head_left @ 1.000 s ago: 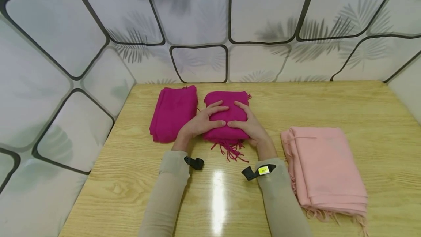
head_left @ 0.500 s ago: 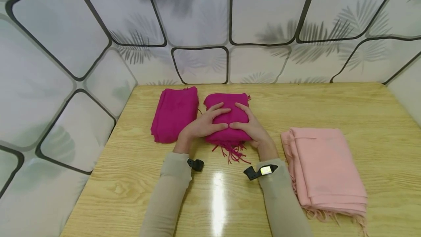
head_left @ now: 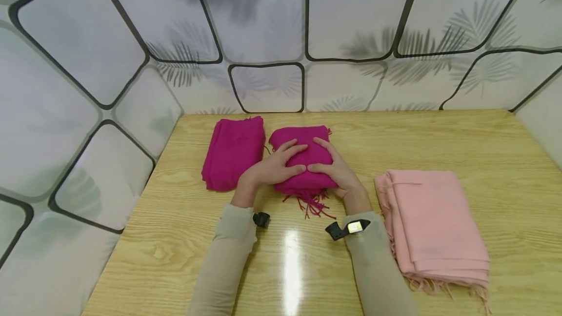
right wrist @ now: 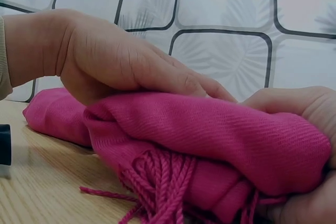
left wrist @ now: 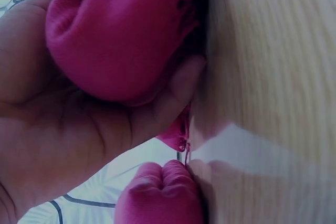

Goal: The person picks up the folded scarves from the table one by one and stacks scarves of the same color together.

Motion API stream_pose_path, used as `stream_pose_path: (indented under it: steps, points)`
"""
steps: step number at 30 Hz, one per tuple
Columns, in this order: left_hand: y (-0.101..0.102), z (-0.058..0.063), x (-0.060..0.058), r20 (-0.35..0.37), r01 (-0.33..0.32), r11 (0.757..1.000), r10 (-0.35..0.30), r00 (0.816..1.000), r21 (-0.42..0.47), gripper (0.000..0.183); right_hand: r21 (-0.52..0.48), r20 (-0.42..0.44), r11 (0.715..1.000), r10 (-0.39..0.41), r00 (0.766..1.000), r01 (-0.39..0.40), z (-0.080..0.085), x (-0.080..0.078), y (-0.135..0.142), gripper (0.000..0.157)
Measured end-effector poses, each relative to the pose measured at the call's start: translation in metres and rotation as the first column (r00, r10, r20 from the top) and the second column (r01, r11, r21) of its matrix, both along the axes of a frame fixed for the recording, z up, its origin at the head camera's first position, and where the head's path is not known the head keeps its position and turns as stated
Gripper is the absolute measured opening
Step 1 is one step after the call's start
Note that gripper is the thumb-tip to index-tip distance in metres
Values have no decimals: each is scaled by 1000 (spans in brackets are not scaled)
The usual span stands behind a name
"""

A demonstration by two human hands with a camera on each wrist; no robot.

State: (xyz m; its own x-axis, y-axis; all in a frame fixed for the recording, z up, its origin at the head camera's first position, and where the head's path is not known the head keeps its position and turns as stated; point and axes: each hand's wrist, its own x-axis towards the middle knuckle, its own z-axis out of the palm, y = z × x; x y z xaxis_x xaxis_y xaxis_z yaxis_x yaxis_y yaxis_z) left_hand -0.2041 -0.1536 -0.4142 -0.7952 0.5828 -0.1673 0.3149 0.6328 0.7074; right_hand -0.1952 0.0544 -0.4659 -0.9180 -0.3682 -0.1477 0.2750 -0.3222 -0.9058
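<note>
A folded magenta scarf (head_left: 303, 134) lies mid-table, its twisted fringe (right wrist: 157, 177) spilling from the near edge. My left hand (head_left: 273, 167) grips its left side, with the thumb and some fingers over the top. In the left wrist view, a finger (left wrist: 178, 85) curves around the scarf's side close to the tabletop. From the right, my right hand (head_left: 341, 172) holds the other side, its thumb and a finger on top. Both thumb tips almost meet at the middle. In the right wrist view, part of the right hand (right wrist: 310, 208) reaches under the roll's edge.
Left of the hands lies a second folded magenta scarf (head_left: 234, 152). A folded pink fringed scarf (head_left: 439, 218) rests on the right of the wooden table (head_left: 175, 238). A patterned wall (head_left: 347, 82) stands directly behind the table.
The scarf's far edge has shifted slightly left. My left hand has moved a little right and its wrist has turned slightly. Both hands keep their hold on the scarf.
</note>
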Motion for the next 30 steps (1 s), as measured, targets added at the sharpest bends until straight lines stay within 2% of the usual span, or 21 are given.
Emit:
stream_pose_path:
  steps: [4,8,11,16,18,20,25,30]
  points:
    - [0,-1,-1,21,-20,999,19,1000,49,63,-44,0,999,-11,1000,11,0,2,0,75]
    - [-1,-6,-4,31,-48,983,43,999,176,59,-111,3,994,-15,1000,16,2,4,0,75]
    - [-2,-10,-5,40,-76,951,67,997,301,53,-158,13,987,-19,1000,21,3,5,0,74]
    - [0,-12,-4,96,-135,868,101,990,479,47,-171,12,985,-25,1000,27,9,6,1,73]
    - [1,-12,-3,114,-152,846,108,988,511,46,-145,3,989,-21,1000,22,11,6,2,74]
    - [0,-10,-2,115,-160,835,116,987,527,45,-121,-7,993,-11,1000,10,14,7,2,75]
    - [-2,-8,0,72,-138,822,118,990,552,45,-98,-34,995,21,999,-24,22,9,1,75]
    - [-4,-4,2,59,-110,810,93,994,576,47,-47,-107,998,42,993,-48,32,11,3,77]
